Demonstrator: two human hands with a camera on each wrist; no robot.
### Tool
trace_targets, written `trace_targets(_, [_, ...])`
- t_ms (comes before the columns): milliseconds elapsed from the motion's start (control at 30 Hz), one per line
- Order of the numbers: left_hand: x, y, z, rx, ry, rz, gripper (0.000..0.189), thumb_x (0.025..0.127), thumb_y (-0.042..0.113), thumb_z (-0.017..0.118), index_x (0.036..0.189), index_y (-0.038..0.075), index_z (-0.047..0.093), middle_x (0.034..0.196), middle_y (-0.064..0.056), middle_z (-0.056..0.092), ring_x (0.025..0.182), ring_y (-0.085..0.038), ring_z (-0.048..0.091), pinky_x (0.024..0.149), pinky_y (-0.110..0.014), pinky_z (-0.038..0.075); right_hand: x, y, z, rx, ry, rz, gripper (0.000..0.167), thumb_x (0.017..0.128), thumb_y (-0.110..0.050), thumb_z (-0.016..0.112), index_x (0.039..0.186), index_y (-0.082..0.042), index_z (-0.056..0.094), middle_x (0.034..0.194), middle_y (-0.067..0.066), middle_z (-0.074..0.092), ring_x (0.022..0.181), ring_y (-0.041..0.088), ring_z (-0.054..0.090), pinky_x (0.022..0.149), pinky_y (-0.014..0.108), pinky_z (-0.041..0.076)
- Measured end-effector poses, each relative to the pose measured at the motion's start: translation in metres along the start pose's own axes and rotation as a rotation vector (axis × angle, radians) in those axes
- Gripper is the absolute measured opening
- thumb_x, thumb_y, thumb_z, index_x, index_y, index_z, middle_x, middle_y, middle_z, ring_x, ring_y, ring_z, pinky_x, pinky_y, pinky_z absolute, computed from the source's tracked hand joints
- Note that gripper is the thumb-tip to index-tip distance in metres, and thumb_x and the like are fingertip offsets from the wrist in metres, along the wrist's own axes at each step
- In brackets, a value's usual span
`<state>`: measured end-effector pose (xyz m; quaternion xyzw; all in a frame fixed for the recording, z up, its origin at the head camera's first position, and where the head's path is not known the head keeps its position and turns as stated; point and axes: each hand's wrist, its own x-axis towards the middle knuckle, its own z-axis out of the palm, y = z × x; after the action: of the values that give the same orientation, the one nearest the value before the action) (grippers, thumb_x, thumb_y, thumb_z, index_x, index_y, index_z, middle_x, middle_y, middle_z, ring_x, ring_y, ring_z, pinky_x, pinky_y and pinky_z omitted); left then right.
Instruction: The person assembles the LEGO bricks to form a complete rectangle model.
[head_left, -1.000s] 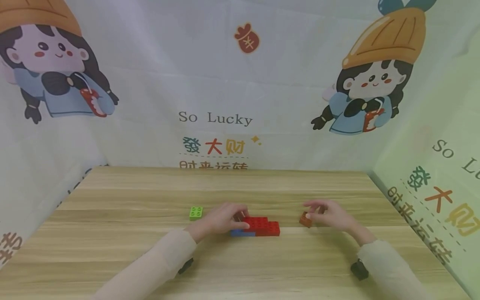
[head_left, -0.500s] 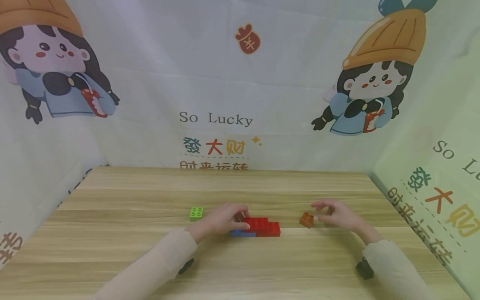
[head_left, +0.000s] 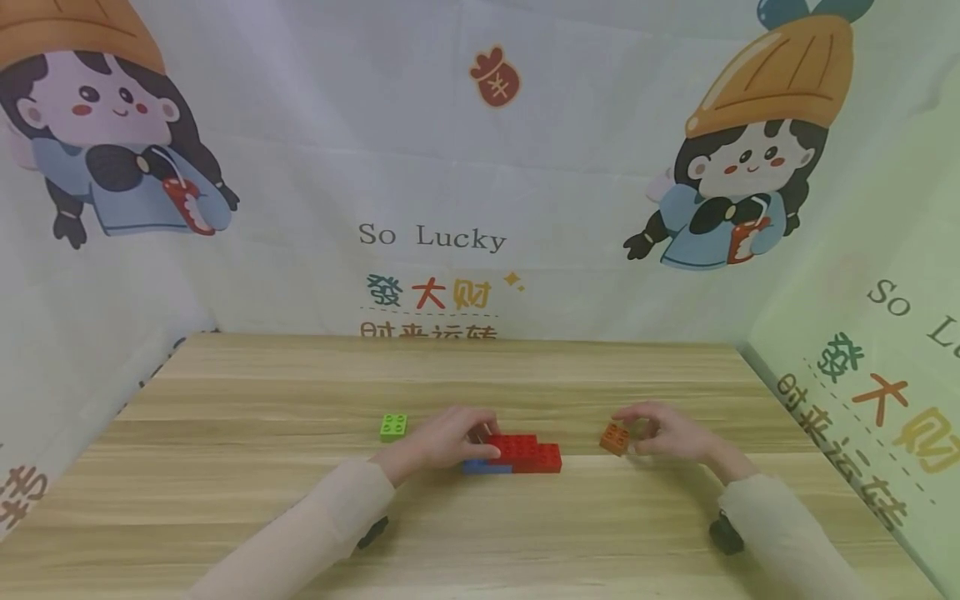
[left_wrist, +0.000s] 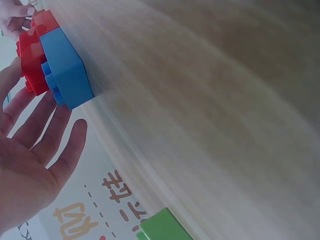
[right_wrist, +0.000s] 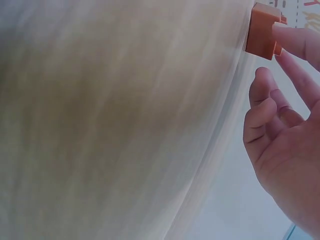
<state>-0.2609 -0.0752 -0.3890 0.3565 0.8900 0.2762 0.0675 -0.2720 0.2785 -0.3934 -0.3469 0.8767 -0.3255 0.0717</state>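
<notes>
In the head view, my left hand (head_left: 450, 437) grips the left end of a stack of toy building bricks. A red brick (head_left: 517, 447) lies on top, overhanging another red brick (head_left: 549, 458) and a blue brick (head_left: 487, 468) beneath. The left wrist view has the thumb on the near side of the red brick (left_wrist: 31, 55) and the fingers behind. My right hand (head_left: 671, 432) pinches an orange 2x2 brick (head_left: 614, 437) on the table, thumb at its right side and index finger behind it. The right wrist view places the thumb tip over the orange brick (right_wrist: 262, 31), other fingers curled loosely.
A light green 2x2 brick (head_left: 393, 427) sits left of my left hand. The wooden table (head_left: 300, 375) ends at a printed cloth (head_left: 570, 208) along the back and sides. Dark wrist devices hang under both sleeves.
My right hand first drew off the orange brick to the right, then came back to it; the brick turned slightly. My left hand has stayed on the stack.
</notes>
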Motion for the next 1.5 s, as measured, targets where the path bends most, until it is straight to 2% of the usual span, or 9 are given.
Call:
trace_targets(100, [0.0, 0.0, 0.0, 0.002, -0.001, 0.002, 0.018, 0.08, 0.029, 0.065, 0.091, 0.017, 0.057, 0.087, 0.009, 0.061, 0.078, -0.003, 0.056, 0.073, -0.024, 0.045, 0.0, -0.001, 0.001, 0.007, -0.024, 0.018, 0.046, 0.075, -0.001, 0.063, 0.117, 0.008, 0.048, 0.112, 0.021, 0.05, 0.092, 0.029, 0.049, 0.071, 0.033, 0.044])
trace_targets(267, [0.0, 0.001, 0.0, 0.002, -0.003, 0.007, 0.018, 0.08, 0.028, 0.065, 0.091, 0.017, 0.057, 0.088, 0.007, 0.062, 0.078, -0.003, 0.056, 0.072, -0.024, 0.045, 0.002, -0.002, 0.002, 0.006, -0.038, 0.058, 0.048, 0.074, -0.001, 0.063, 0.119, 0.006, 0.047, 0.113, 0.02, 0.049, 0.085, 0.024, 0.048, 0.068, 0.029, 0.042])
trace_targets(400, [0.0, 0.001, 0.0, -0.002, -0.004, 0.007, 0.018, 0.08, 0.028, 0.065, 0.091, 0.016, 0.057, 0.088, 0.007, 0.062, 0.078, -0.004, 0.056, 0.072, -0.024, 0.045, 0.003, -0.003, 0.003, 0.006, -0.047, 0.067, 0.048, 0.074, 0.001, 0.062, 0.119, 0.006, 0.047, 0.113, 0.02, 0.048, 0.087, 0.022, 0.046, 0.07, 0.029, 0.042])
trace_targets(833, [0.0, 0.001, 0.0, -0.017, -0.004, 0.005, 0.018, 0.08, 0.028, 0.065, 0.091, 0.015, 0.057, 0.088, 0.007, 0.061, 0.079, -0.005, 0.056, 0.073, -0.024, 0.045, 0.008, -0.009, 0.005, -0.008, -0.065, 0.058, 0.047, 0.072, 0.006, 0.06, 0.118, 0.006, 0.049, 0.113, 0.021, 0.047, 0.09, 0.024, 0.045, 0.072, 0.032, 0.041])
trace_targets(1000, [-0.001, 0.001, -0.001, -0.016, -0.003, 0.0, 0.018, 0.08, 0.028, 0.065, 0.091, 0.016, 0.057, 0.089, 0.007, 0.061, 0.08, -0.005, 0.056, 0.074, -0.025, 0.045, 0.009, -0.011, 0.006, 0.006, -0.069, 0.055, 0.048, 0.071, 0.007, 0.059, 0.118, 0.005, 0.049, 0.112, 0.02, 0.047, 0.095, 0.028, 0.046, 0.075, 0.037, 0.041])
trace_targets(1300, [-0.001, 0.001, -0.001, -0.014, -0.006, -0.007, 0.018, 0.08, 0.029, 0.065, 0.091, 0.017, 0.057, 0.088, 0.009, 0.06, 0.08, -0.004, 0.055, 0.073, -0.023, 0.045, 0.01, -0.009, 0.006, 0.034, -0.076, 0.052, 0.042, 0.073, 0.007, 0.059, 0.114, 0.007, 0.05, 0.108, 0.019, 0.049, 0.088, 0.024, 0.05, 0.071, 0.031, 0.042])
trace_targets(1500, [-0.001, 0.0, 0.0, -0.017, 0.0, 0.006, 0.018, 0.08, 0.028, 0.065, 0.091, 0.017, 0.057, 0.089, 0.008, 0.061, 0.08, -0.004, 0.056, 0.073, -0.024, 0.045, 0.01, -0.009, 0.007, 0.046, -0.076, 0.05, 0.041, 0.074, 0.003, 0.062, 0.113, 0.007, 0.05, 0.106, 0.017, 0.051, 0.087, 0.024, 0.051, 0.072, 0.032, 0.042])
